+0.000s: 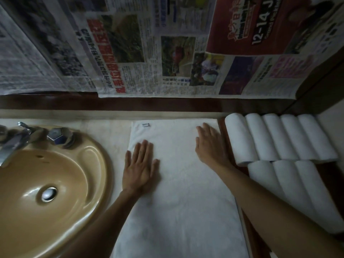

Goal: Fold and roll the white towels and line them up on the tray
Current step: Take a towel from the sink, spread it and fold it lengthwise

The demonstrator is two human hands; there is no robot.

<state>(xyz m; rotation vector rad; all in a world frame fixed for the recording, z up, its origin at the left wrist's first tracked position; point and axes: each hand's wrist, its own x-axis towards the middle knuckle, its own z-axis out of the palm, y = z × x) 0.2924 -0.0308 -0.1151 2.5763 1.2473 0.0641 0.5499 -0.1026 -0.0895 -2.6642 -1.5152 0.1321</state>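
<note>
A white towel lies flat on the pale counter, running from the back wall toward me, with a small label near its far left corner. My left hand presses flat on the towel's left side, fingers straight. My right hand rests flat on its far right part, fingers straight. To the right, a dark wooden tray holds several rolled white towels in a back row and three more rolled towels in a nearer row.
A tan oval sink with a chrome tap and a blue-capped knob fills the left. Newspaper sheets cover the wall behind a dark wooden ledge.
</note>
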